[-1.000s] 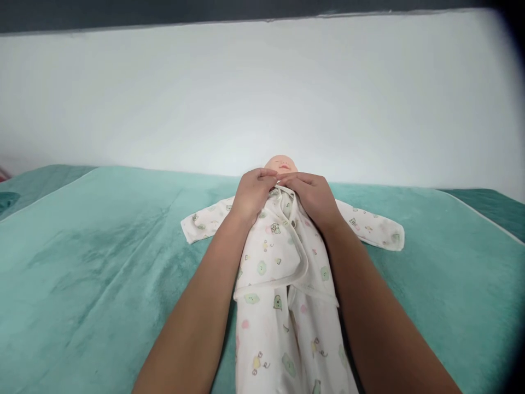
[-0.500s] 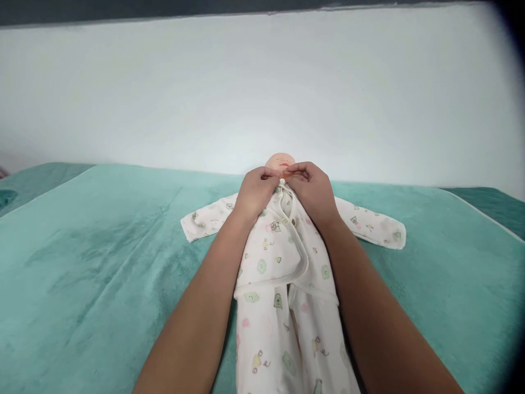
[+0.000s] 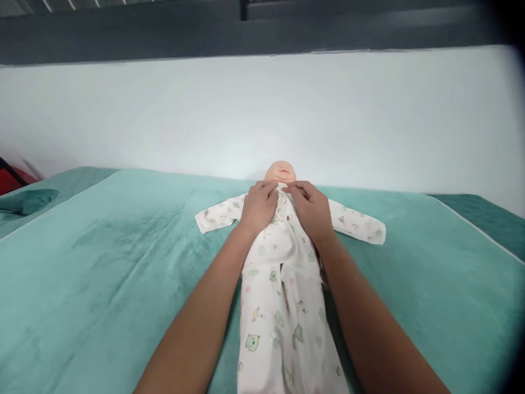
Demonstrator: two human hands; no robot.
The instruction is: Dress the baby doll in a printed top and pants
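A baby doll lies on its back, its head at the far end near the wall. It wears a white wrap-front baby shirt printed with small animals, and matching baby pants. Both sleeves stretch out sideways, their cuffs flat on the blanket. My left hand is closed at the left side of the shirt's collar, just below the chin. Opposite it, my right hand has its curled fingers on the collar's right side. The fingertips of both hands are partly hidden against the fabric.
A teal plush blanket spreads beneath the doll, with a few creases on the left. A white wall rises behind, topped by a dark ledge. Something red shows at the far left edge.
The view has tilted up, showing more of the dark ledge. My hands have come down from the doll's chin onto the collar and upper chest, and the fingertip pinch has given way to curled fingers.
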